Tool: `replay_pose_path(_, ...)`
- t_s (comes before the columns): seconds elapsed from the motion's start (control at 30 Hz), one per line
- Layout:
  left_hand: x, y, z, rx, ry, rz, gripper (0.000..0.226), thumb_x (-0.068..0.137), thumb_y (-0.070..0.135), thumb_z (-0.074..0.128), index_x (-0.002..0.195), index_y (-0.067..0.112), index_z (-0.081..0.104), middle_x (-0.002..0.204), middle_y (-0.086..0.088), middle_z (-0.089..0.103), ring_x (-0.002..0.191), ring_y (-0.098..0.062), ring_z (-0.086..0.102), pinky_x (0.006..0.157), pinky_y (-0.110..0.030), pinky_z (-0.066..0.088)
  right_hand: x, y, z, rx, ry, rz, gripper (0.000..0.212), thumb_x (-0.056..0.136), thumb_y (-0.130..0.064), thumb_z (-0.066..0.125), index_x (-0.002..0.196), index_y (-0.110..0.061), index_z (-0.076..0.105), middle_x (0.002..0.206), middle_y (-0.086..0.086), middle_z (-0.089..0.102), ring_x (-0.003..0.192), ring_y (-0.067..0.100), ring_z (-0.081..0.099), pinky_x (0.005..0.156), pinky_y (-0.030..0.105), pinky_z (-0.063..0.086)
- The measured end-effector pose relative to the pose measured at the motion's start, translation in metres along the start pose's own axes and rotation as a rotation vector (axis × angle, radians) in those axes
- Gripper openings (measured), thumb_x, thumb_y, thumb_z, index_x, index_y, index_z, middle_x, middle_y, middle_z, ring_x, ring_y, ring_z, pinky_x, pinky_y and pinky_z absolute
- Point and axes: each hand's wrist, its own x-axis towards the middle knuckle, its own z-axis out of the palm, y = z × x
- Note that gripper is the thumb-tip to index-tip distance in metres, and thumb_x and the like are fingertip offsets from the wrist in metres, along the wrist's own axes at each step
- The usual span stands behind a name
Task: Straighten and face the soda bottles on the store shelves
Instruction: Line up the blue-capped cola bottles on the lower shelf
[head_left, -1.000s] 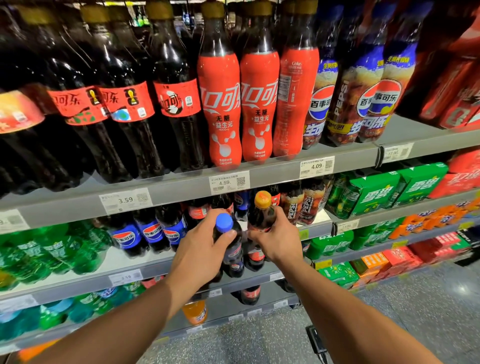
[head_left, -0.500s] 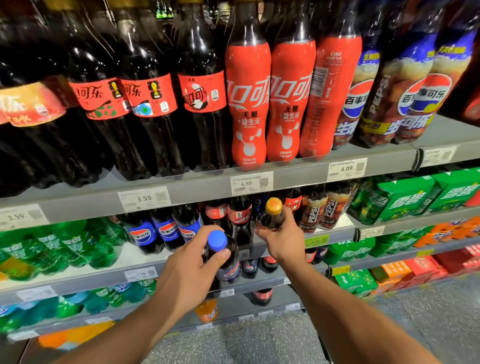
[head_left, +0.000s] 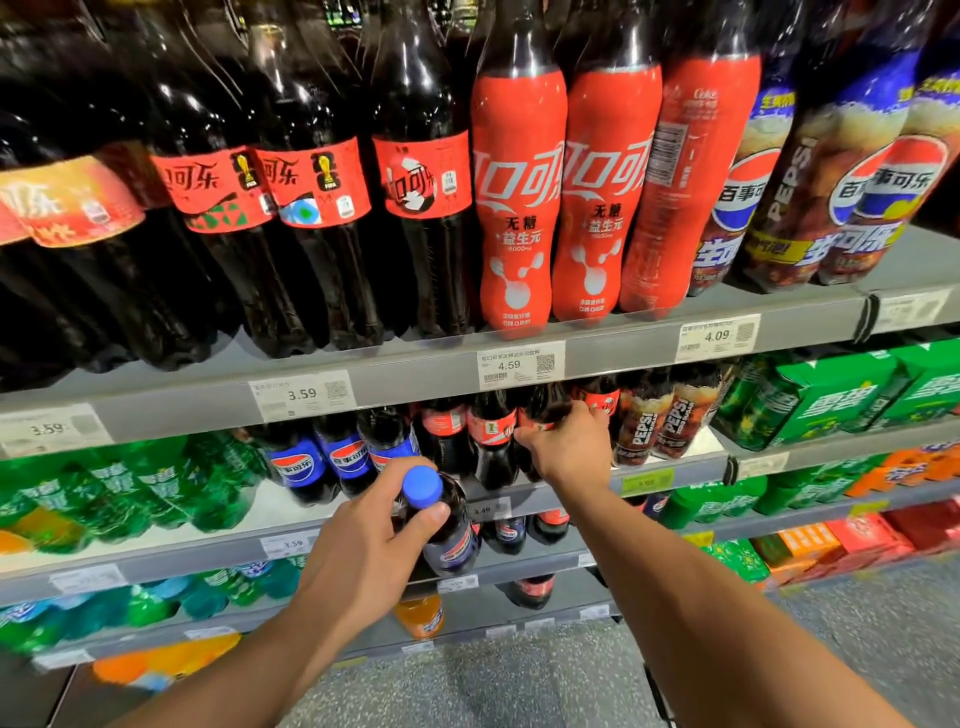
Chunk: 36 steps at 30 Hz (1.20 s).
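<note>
My left hand (head_left: 374, 540) grips a small Pepsi bottle (head_left: 448, 525) with a blue cap, held out in front of the second shelf (head_left: 524, 501). My right hand (head_left: 569, 447) reaches into that shelf and is closed on a small cola bottle (head_left: 543, 410) with a red label, its cap hidden under the shelf above. Beside it stand more small red-label cola bottles (head_left: 488, 436) and blue-label Pepsi bottles (head_left: 345, 457).
The top shelf (head_left: 415, 374) carries large dark cola bottles (head_left: 311, 208), red cola bottles (head_left: 519, 197) and large Pepsi bottles (head_left: 831, 171). Green soda bottles (head_left: 130, 488) lie at left, green boxed packs (head_left: 831, 395) at right. Grey floor (head_left: 519, 686) lies below.
My right hand has pushed its cola bottle back and up into the second shelf, so the yellow cap is out of sight. My left hand keeps the blue-capped Pepsi in front.
</note>
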Motion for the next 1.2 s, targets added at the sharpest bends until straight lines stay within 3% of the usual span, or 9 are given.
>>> replay_pose_path(0.1, 0.001, -0.005, -0.004, 0.012, 0.015, -0.016, 0.023, 0.089, 0.049, 0.057, 0.110, 0.050, 0.046, 0.047, 0.000, 0.040, 0.040, -0.010, 0.035, 0.049, -0.031, 0.029, 0.001, -0.002, -0.001, -0.059, 0.029, -0.015, 0.059, 0.069, -0.050, 0.078, 0.108, -0.008, 0.065, 0.120, 0.012, 0.055, 0.096, 0.029, 0.060, 0.087, 0.034, 0.052)
replay_pose_path(0.23, -0.003, -0.017, -0.011, -0.009, 0.023, -0.052, 0.024, 0.090, 0.048, 0.057, 0.111, 0.051, 0.046, 0.049, -0.001, 0.046, 0.040, -0.008, 0.036, 0.049, -0.030, 0.031, 0.011, 0.012, 0.010, -0.075, 0.084, -0.024, 0.068, 0.049, -0.071, 0.062, 0.083, -0.012, 0.067, 0.091, 0.011, 0.067, 0.070, 0.026, 0.065, 0.067, 0.037, 0.059)
replay_pose_path(0.33, -0.008, -0.031, -0.016, -0.016, 0.034, -0.096, 0.023, 0.089, 0.049, 0.056, 0.109, 0.052, 0.045, 0.054, 0.000, 0.053, 0.042, -0.007, 0.038, 0.052, -0.031, 0.035, 0.001, 0.008, 0.006, -0.073, 0.106, -0.057, 0.065, 0.056, -0.073, 0.063, 0.075, -0.011, 0.062, 0.075, 0.010, 0.068, 0.063, 0.026, 0.062, 0.054, 0.029, 0.046)
replay_pose_path(0.5, -0.014, -0.053, -0.029, -0.006, 0.068, -0.141, 0.025, 0.089, 0.051, 0.056, 0.111, 0.050, 0.044, 0.070, 0.002, 0.064, 0.050, -0.011, 0.051, 0.059, -0.034, 0.045, -0.015, -0.007, -0.004, -0.037, 0.123, -0.076, 0.046, 0.075, -0.056, 0.075, 0.065, -0.015, 0.057, 0.064, 0.006, 0.066, 0.060, 0.025, 0.063, 0.055, 0.032, 0.049)
replay_pose_path(0.63, -0.021, -0.072, -0.048, -0.046, 0.160, -0.203, 0.028, 0.086, 0.053, 0.058, 0.111, 0.050, 0.045, 0.087, 0.010, 0.067, 0.071, -0.016, 0.062, 0.074, -0.037, 0.052, -0.018, -0.007, -0.005, -0.066, 0.128, -0.106, 0.050, 0.079, -0.061, 0.069, 0.068, -0.013, 0.060, 0.056, 0.006, 0.063, 0.055, 0.026, 0.062, 0.056, 0.035, 0.051)
replay_pose_path(0.77, -0.026, -0.089, -0.072, -0.013, 0.269, -0.232, 0.023, 0.087, 0.048, 0.059, 0.106, 0.045, 0.046, 0.084, 0.007, 0.066, 0.064, -0.020, 0.059, 0.068, -0.035, 0.049, -0.021, -0.005, -0.005, -0.051, 0.141, -0.099, 0.056, 0.080, -0.061, 0.068, 0.064, -0.008, 0.059, 0.052, 0.007, 0.060, 0.052, 0.029, 0.059, 0.053, 0.035, 0.048)
replay_pose_path(0.9, -0.024, -0.105, -0.096, 0.018, 0.380, -0.243, 0.020, 0.089, 0.041, 0.061, 0.101, 0.038, 0.045, 0.075, 0.002, 0.062, 0.055, -0.021, 0.053, 0.057, -0.030, 0.042, -0.029, 0.007, 0.007, 0.031, 0.146, 0.053, 0.048, 0.077, -0.051, 0.071, 0.074, -0.006, 0.054, 0.068, 0.009, 0.063, 0.068, 0.029, 0.059, 0.072, 0.038, 0.051)
replay_pose_path(1.03, -0.018, -0.115, -0.111, 0.007, 0.439, -0.267, 0.020, 0.089, 0.041, 0.062, 0.102, 0.036, 0.047, 0.073, 0.007, 0.062, 0.061, -0.021, 0.056, 0.058, -0.032, 0.043, -0.062, 0.015, 0.045, 0.055, -0.056, 0.192, 0.022, 0.077, -0.033, 0.070, 0.076, -0.011, 0.067, 0.070, 0.011, 0.072, 0.072, 0.032, 0.069, 0.072, 0.042, 0.058)
replay_pose_path(1.2, -0.007, -0.116, -0.119, -0.045, 0.443, -0.253, 0.019, 0.089, 0.043, 0.061, 0.100, 0.036, 0.047, 0.082, 0.007, 0.064, 0.068, -0.023, 0.061, 0.067, -0.038, 0.050, -0.132, -0.059, 0.115, 0.220, -0.468, 0.025, 0.012, 0.074, -0.025, 0.074, 0.074, -0.023, 0.063, 0.056, -0.007, 0.063, 0.052, 0.019, 0.057, 0.060, 0.034, 0.047)
